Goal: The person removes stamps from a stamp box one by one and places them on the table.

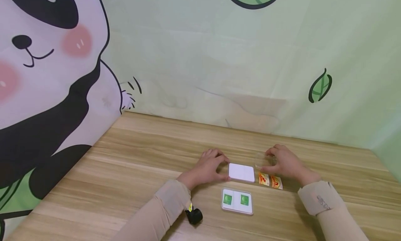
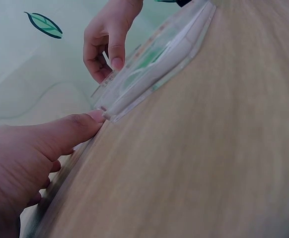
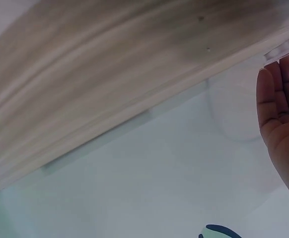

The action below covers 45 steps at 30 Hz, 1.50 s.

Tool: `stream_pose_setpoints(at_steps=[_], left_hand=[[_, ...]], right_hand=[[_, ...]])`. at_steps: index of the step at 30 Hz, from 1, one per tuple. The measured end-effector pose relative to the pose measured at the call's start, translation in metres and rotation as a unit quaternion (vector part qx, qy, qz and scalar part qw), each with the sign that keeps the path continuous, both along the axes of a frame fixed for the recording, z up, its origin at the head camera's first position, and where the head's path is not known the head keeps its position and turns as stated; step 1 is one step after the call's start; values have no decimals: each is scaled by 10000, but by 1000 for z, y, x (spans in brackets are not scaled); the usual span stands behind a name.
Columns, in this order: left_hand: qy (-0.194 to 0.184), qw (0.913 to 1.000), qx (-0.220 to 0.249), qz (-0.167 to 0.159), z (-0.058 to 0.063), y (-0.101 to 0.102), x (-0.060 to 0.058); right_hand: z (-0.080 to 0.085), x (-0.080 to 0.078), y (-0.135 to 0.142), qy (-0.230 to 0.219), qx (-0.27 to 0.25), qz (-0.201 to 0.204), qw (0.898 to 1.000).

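Observation:
In the head view, a white rectangular card [image 1: 241,172] lies on the table. My left hand [image 1: 205,168] holds its left end, thumb at the near corner and fingers at the far corner. The left wrist view shows that thumb [image 2: 77,130] against the corner of a clear plastic case [image 2: 154,64]. My right hand [image 1: 285,162] holds a clear plastic lid [image 1: 259,160] between thumb and fingers, just right of the white card. Only an edge of clear plastic [image 3: 283,51] shows at the right hand's fingertips [image 3: 264,82] in the right wrist view.
Two small orange printed pieces [image 1: 270,180] lie below my right hand. Nearer to me is another clear case [image 1: 237,211] with two green squares on white. A black round object [image 1: 195,216] sits by the left sleeve. A cloth wall [image 1: 200,77] borders the wooden table [image 1: 141,157].

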<state>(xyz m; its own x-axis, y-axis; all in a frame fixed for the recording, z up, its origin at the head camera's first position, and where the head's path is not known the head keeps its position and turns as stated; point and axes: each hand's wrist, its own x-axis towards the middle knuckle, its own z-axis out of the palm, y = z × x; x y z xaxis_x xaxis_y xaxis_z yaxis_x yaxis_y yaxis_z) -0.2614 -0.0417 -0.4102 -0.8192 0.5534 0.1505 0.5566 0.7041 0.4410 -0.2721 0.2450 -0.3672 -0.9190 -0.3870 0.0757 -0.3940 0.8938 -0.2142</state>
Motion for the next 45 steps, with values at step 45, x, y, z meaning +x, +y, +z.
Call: stream_pose_setpoints(at_steps=[45], left_hand=[[121, 9998, 112, -74, -6, -1, -3]], right_hand=[[3, 23, -11, 551, -83, 26, 9984]])
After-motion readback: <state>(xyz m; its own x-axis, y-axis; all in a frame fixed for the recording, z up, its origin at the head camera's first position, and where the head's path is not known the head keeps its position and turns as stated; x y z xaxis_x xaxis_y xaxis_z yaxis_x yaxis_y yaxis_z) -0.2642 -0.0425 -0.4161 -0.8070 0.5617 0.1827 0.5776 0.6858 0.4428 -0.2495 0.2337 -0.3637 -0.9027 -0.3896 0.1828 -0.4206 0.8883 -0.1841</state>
